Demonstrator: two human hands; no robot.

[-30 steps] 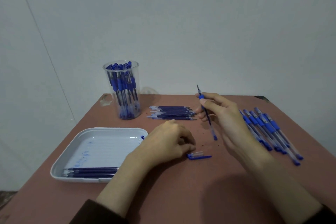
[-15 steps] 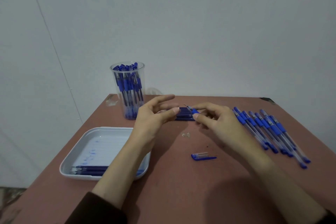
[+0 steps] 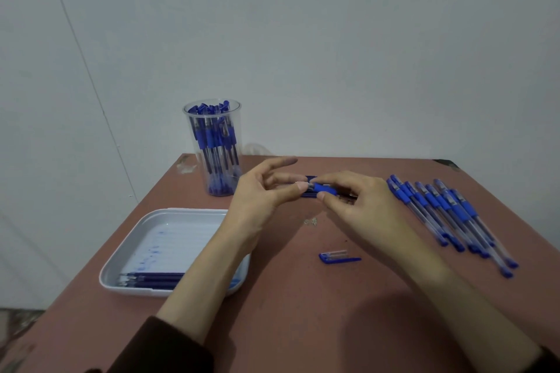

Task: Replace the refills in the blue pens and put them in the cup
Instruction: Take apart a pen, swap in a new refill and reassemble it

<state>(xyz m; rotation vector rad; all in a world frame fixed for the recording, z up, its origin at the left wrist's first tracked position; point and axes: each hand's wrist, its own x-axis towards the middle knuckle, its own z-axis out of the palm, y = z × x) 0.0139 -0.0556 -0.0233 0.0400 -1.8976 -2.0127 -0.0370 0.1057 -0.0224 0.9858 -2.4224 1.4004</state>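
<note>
Blue pen (image 3: 325, 189) sits pinched between hands: left hand (image 3: 260, 200) index raised, right hand (image 3: 363, 206) curled.

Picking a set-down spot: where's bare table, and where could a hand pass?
Free: table front between the forearms, below the loose pen cap; strip between cap and pen row. Crowded: centre back, left hand and right hand pinching a pen at the refill pile, by the cup.

Clear plastic cup (image 3: 194, 127): upright, far left, packed with capped blue pens (image 3: 215, 142). Clear blue-grip pens (image 3: 448, 215): row lying right. Dark blue refills (image 3: 151, 277): lying in white tray (image 3: 121, 266). One blue-grip pen (image 3: 325, 189): held centre.
</note>
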